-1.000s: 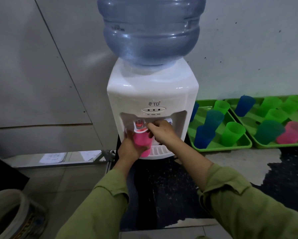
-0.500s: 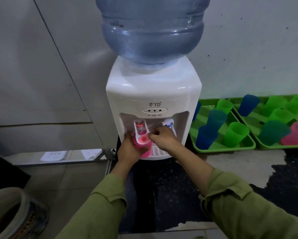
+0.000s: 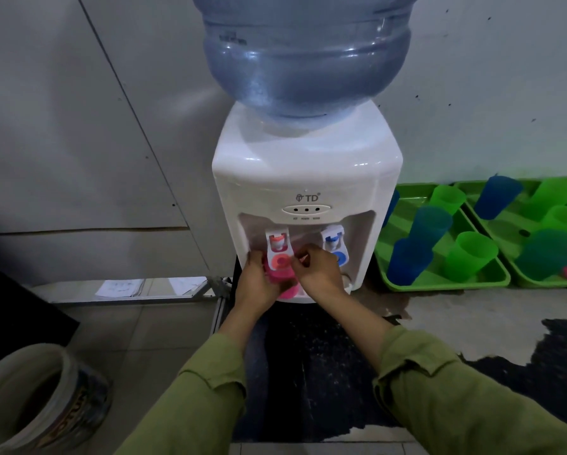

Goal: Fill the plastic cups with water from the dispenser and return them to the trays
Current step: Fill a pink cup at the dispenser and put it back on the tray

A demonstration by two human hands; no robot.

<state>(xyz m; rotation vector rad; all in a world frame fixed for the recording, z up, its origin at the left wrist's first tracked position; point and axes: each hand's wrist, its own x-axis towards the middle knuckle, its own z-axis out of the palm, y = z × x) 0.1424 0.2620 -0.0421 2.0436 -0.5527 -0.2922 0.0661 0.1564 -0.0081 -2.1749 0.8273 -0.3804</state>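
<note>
The pink cup (image 3: pixel 288 293) sits under the red tap (image 3: pixel 278 254) in the dispenser's (image 3: pixel 305 178) recess. The left hand (image 3: pixel 257 287) wraps it from the left, fingers curled round its wall. The right hand (image 3: pixel 321 274) has curled fingers at the tap's lever (pinching or only pressing, it cannot be told). The cup is probably thin plastic, so light and squashy, and heavier once filled. A gentle, upright hold at mid-wall suits the carry to the green tray (image 3: pixel 439 285).

Dispenser (image 3: pixel 305 172): one recorded.
Bottle (image 3: pixel 305 54): one.
Taps: two, red tap (image 3: pixel 277 247) and blue tap (image 3: pixel 334 239).
Trays: two, left tray (image 3: pixel 439 285) and right tray (image 3: pixel 545 284).
Pink cup (image 3: pixel 288 292) at red tap: one.
Left-tray cups (image 3: pixel 472 257): five counted.
Right-tray cups (image 3: pixel 551 254): five counted; frame edge crops more.
Hands: two, left hand (image 3: pixel 259 284) and right hand (image 3: pixel 318 274).
Bucket (image 3: pixel 39 399): one.
</note>
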